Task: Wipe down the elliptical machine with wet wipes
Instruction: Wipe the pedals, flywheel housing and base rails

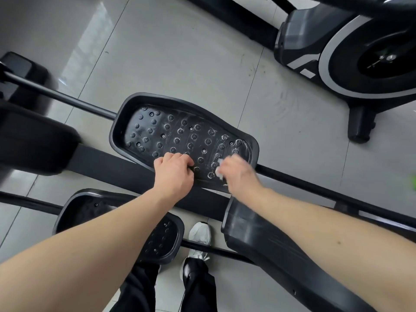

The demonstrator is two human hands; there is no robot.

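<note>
Elliptical machine (108, 162) fills the lower and middle frame, seen from above, with its black central beam running left to right.

The far pedal (180, 131) is a studded black tray with a raised rim all round. Pale smears and streaks show on the tread, heaviest toward its right end. The near pedal (163, 240) sits lower in the frame and is partly hidden under the left forearm.

Left hand (173, 174) is at the near rim of the far pedal, fingers curled down over the edge onto the tread and holding it. Right hand (238, 174) is motion-blurred at the pedal's near right corner, pinching a white wet wipe (218, 171) against the tread. The hands are apart, with a strip of studs showing between them.

Edges and room:
- A curved black housing (258, 244) sits just under the right forearm, close to the pedal's right corner.
- A thin rail (315, 188) runs off to the right behind the wrist.
- Beyond the pedal's far rim there is open grey tiled floor (180, 52), scuffed toward the right.
- A second machine (337, 64) with a round flywheel cover stands well apart at top right.
- A white shoe (200, 233) is planted between the near pedal and the housing — a tight gap.
- A green blur (413, 181) sits at the right edge; what it is cannot be told.
</note>
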